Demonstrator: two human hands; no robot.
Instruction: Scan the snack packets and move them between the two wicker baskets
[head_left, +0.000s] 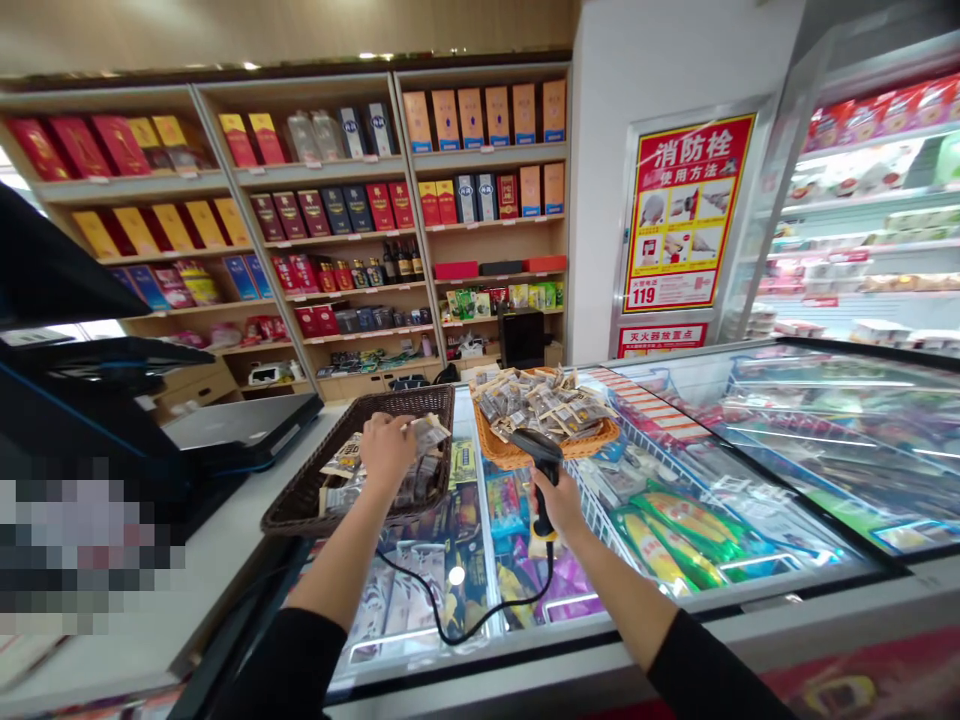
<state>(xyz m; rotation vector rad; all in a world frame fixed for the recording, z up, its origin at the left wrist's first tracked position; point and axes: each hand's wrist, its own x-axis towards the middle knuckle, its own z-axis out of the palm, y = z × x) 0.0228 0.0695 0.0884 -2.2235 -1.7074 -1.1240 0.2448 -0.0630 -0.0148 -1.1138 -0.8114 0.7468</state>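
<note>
Over a glass-topped freezer [750, 470], the left hand [386, 450] grips a snack packet [429, 432] above the dark basket [300, 500]; the right hand [559, 500] clasps a corded scanner [541, 460] before the orange basket [517, 455].

Wooden wall shelves [337, 230] stocked with boxed goods in red, yellow and blue. Red fire hydrant poster [686, 212] on white pillar. Open chiller [870, 200] at right. Cash register [112, 400] at left on table [195, 570]. Glass-topped freezer chest [787, 450] holding packaged goods.
</note>
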